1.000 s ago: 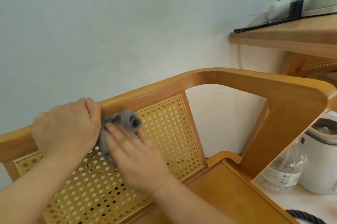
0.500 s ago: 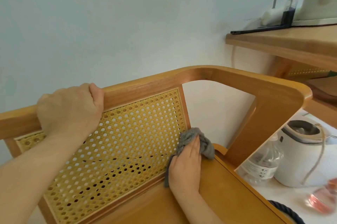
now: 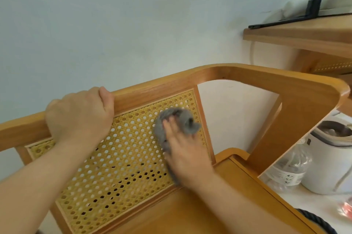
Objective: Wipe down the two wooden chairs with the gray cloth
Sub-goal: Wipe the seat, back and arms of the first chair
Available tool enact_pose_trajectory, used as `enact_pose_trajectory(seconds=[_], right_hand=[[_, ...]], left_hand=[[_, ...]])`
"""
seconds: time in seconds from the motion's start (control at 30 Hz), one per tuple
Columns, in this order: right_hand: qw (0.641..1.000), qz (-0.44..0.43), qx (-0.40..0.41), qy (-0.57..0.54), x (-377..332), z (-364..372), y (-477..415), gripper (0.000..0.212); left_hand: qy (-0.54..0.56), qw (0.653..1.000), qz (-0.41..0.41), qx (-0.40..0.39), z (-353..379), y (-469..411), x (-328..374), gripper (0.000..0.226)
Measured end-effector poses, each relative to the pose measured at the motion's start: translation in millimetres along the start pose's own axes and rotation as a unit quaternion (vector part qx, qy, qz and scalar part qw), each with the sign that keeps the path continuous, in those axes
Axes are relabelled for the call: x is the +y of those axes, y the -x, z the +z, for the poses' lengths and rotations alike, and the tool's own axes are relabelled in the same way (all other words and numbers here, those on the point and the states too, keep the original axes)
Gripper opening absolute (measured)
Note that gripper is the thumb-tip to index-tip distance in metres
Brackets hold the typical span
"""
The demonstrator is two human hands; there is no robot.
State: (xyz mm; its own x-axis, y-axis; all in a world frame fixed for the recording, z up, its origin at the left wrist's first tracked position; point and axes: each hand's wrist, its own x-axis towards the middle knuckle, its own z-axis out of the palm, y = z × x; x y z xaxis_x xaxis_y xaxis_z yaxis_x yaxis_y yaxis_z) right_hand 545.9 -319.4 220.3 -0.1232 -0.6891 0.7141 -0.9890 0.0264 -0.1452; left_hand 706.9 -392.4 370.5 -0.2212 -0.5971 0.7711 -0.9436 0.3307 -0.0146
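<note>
With the left hand (image 3: 80,113) clamped on the light wooden chair's (image 3: 285,89) curved top rail (image 3: 152,90), the right hand (image 3: 187,157) presses the crumpled gray cloth (image 3: 180,120) flat-fingered against the yellow woven cane back (image 3: 118,161); light even strokes into corners seem wisest

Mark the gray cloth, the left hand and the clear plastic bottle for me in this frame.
gray cloth (image 3: 187,124): head view, bunched part above the fingers.
left hand (image 3: 80,113): head view, back of the hand, gripping the top rail (image 3: 152,92).
plastic bottle (image 3: 287,173): head view, on its label.
</note>
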Motion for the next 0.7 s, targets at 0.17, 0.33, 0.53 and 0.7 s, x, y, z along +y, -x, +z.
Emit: enact_pose_trajectory(seconds=[0.17, 0.33, 0.53, 0.7], right_hand=[[0.965, 0.213, 0.091, -0.125, 22, -12, -41, 0.067], [0.978, 0.092, 0.101, -0.156, -94, 5, -51, 0.064], [0.995, -0.078, 0.065, 0.005, -8, 2, -33, 0.067], [0.968, 0.217, 0.096, -0.077, 24, 4, -13, 0.065]], left_hand=[[-0.028, 1.0, -0.001, -0.006, 3, 0, 0, 0.049], [-0.026, 0.999, 0.004, 0.021, 8, -1, -3, 0.054], [-0.025, 0.999, 0.013, 0.018, 7, 0, -5, 0.053], [-0.024, 1.0, 0.004, 0.006, 8, 1, -4, 0.056]])
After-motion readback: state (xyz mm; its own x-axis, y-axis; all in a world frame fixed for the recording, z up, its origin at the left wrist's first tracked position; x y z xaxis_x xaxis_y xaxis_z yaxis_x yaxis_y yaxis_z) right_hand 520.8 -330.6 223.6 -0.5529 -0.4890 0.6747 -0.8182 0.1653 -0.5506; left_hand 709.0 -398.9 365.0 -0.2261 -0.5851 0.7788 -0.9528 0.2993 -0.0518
